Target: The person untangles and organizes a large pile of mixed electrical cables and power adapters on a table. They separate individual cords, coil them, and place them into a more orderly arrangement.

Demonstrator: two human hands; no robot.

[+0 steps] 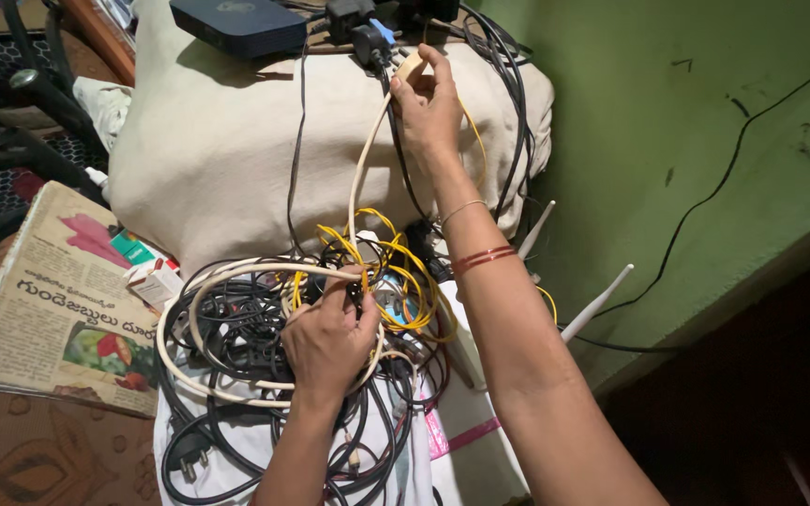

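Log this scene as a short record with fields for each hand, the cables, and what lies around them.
Left hand: rests on the cable pile, fingers on a yellow wire
Right hand: raised, pinching the cream cable near its end
Pile: black, cream and yellow cables, tangled, on white cloth
Behind: beige cushion, dark box on top
Left side: newspaper
Right side: green wall, two white antennas

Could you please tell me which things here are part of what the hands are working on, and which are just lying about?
In hand:
- cream round cable, held by the right hand and left hand
- thin yellow cable coil
- tangled black cables

Lying about:
- folded newspaper
- dark blue flat box
- white router antennas
- small cardboard cartons
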